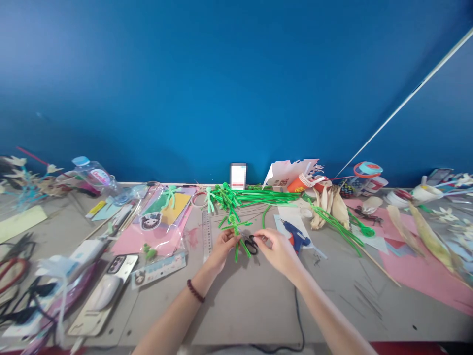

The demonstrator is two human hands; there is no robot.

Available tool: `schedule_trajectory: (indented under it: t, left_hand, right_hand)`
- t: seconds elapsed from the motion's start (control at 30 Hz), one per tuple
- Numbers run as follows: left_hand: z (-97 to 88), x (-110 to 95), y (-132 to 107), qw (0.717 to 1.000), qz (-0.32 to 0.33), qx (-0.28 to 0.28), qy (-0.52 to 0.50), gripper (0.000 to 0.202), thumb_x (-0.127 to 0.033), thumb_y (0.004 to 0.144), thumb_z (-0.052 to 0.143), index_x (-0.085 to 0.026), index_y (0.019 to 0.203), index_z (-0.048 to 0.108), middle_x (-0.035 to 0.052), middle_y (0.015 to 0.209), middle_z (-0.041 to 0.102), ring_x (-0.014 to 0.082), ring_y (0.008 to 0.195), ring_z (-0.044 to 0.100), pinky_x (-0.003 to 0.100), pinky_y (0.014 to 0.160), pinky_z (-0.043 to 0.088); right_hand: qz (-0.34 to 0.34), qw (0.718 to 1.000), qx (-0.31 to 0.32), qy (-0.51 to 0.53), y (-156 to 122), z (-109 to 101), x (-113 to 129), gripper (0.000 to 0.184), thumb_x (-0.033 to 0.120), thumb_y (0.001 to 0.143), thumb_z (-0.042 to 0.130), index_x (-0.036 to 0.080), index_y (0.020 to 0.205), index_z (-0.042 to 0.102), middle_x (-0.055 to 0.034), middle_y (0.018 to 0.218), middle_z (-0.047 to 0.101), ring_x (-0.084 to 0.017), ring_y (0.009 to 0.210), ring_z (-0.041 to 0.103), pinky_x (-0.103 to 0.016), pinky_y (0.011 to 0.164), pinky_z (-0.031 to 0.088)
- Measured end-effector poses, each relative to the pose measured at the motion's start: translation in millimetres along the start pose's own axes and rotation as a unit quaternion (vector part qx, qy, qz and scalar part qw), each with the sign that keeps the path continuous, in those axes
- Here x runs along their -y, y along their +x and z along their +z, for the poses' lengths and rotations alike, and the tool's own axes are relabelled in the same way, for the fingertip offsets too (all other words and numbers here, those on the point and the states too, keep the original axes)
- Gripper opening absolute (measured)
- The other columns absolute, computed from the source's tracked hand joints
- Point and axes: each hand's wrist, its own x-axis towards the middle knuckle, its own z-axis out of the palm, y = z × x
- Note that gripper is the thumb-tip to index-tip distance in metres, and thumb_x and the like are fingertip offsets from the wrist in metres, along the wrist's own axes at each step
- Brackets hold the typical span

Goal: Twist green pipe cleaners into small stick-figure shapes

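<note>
My left hand is closed round a green pipe-cleaner figure, its thumb and fingers pinching the body. Thin fuzzy arms stretch out sideways and two legs hang below my fingers. Just to the right, my right hand has thumb and forefinger pressed together; what lies between them, if anything, is too small to make out. Black-handled scissors lie between the two hands, close to my right fingertips. Behind the figure is a pile of bent green pipe cleaners, with long straight green pipe cleaners stretching rightward.
A blue glue gun rests beside my right hand, its cord trailing towards the front edge. A clear ruler lies left of the figure. Further left are a phone and a plastic bottle. Orange paper cups lie by the blue wall.
</note>
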Motion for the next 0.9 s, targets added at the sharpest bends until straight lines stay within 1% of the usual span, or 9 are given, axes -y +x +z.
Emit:
schedule_trajectory:
  t: [0.07, 0.17, 0.3, 0.4, 0.47, 0.53, 0.67, 0.8, 0.9]
  left_hand:
    - [-1.6, 2, 3, 1.0, 0.002, -0.018, -0.007, 0.031, -0.027, 0.06, 0.077, -0.017, 0.085, 0.062, 0.0014, 0.077, 0.064, 0.0109, 0.067, 0.058, 0.022, 0.063, 0.045]
    - [-4.4, 7, 7, 0.999, 0.002, -0.036, -0.02, 0.034, -0.025, 0.056, 0.079, -0.016, 0.084, 0.062, 0.002, 0.077, 0.065, 0.0119, 0.068, 0.059, 0.023, 0.065, 0.045]
    - [-6.3, 5, 9, 0.999, 0.01, -0.042, -0.022, 0.036, -0.02, 0.054, 0.078, -0.015, 0.087, 0.063, 0.0033, 0.08, 0.066, 0.0127, 0.071, 0.059, 0.024, 0.067, 0.045]
    - [-6.1, 2, 8, 0.998, 0.013, -0.053, -0.025, 0.034, -0.017, 0.054, 0.077, -0.015, 0.086, 0.064, 0.0038, 0.08, 0.066, 0.0134, 0.071, 0.06, 0.024, 0.066, 0.045]
    - [-5.9, 1, 8, 0.998, 0.009, -0.052, -0.031, 0.032, -0.016, 0.054, 0.076, -0.015, 0.084, 0.064, 0.0035, 0.079, 0.066, 0.0135, 0.071, 0.06, 0.024, 0.066, 0.045]
    - [-6.1, 1, 9, 0.998, 0.007, -0.048, -0.036, 0.032, -0.016, 0.053, 0.076, -0.015, 0.083, 0.064, 0.0029, 0.078, 0.066, 0.0132, 0.07, 0.06, 0.024, 0.068, 0.045]
    - [-6.7, 0, 9, 0.998, 0.007, -0.05, -0.039, 0.03, -0.018, 0.054, 0.076, -0.016, 0.081, 0.064, 0.001, 0.076, 0.064, 0.011, 0.065, 0.058, 0.023, 0.064, 0.043]
    - [-4.7, -3, 6, 0.998, 0.009, -0.044, -0.036, 0.027, -0.018, 0.053, 0.077, -0.016, 0.077, 0.064, -0.0009, 0.072, 0.063, 0.009, 0.06, 0.055, 0.021, 0.061, 0.041]
    - [-1.2, -7, 4, 0.998, 0.012, -0.043, -0.036, 0.026, -0.018, 0.054, 0.076, -0.016, 0.077, 0.064, -0.0005, 0.072, 0.063, 0.009, 0.06, 0.055, 0.021, 0.06, 0.041]
  right_hand:
    - [-0.001, 0.988, 0.003, -0.154, 20, -14, -8, 0.015, 0.029, 0.079, 0.055, 0.023, 0.078, 0.069, -0.0052, 0.077, 0.066, -0.02, 0.073, 0.056, -0.029, 0.066, 0.037]
    - [0.048, 0.941, 0.007, -0.335, 57, -29, -28, 0.021, 0.029, 0.08, 0.051, 0.02, 0.075, 0.069, -0.0079, 0.077, 0.068, -0.021, 0.075, 0.059, -0.028, 0.062, 0.036]
    - [0.12, 0.884, 0.057, -0.449, 98, -33, -51, 0.033, 0.042, 0.082, 0.05, 0.016, 0.074, 0.07, -0.0133, 0.08, 0.069, -0.025, 0.08, 0.062, -0.028, 0.063, 0.038]
    - [0.159, 0.852, 0.093, -0.49, 118, -25, -61, 0.041, 0.048, 0.08, 0.051, 0.011, 0.083, 0.07, -0.0195, 0.092, 0.067, -0.03, 0.093, 0.06, -0.032, 0.071, 0.042]
    - [0.177, 0.848, 0.105, -0.489, 126, -19, -65, 0.043, 0.048, 0.077, 0.054, 0.008, 0.088, 0.069, -0.0223, 0.096, 0.066, -0.032, 0.094, 0.06, -0.034, 0.071, 0.043]
    - [0.193, 0.85, 0.121, -0.476, 133, -16, -67, 0.04, 0.044, 0.075, 0.057, 0.009, 0.088, 0.069, -0.0218, 0.096, 0.066, -0.031, 0.09, 0.062, -0.033, 0.069, 0.044]
    - [0.196, 0.867, 0.153, -0.432, 138, -23, -66, 0.025, 0.034, 0.074, 0.056, 0.014, 0.077, 0.07, -0.0133, 0.083, 0.069, -0.023, 0.076, 0.064, -0.026, 0.06, 0.042]
    - [0.154, 0.898, 0.152, -0.383, 133, -42, -60, 0.033, 0.036, 0.082, 0.043, 0.018, 0.075, 0.069, -0.0047, 0.074, 0.068, -0.015, 0.069, 0.062, -0.021, 0.056, 0.037]
    - [0.145, 0.904, 0.138, -0.377, 130, -48, -57, 0.039, 0.045, 0.082, 0.042, 0.017, 0.071, 0.068, -0.0049, 0.072, 0.067, -0.015, 0.067, 0.06, -0.022, 0.054, 0.035]
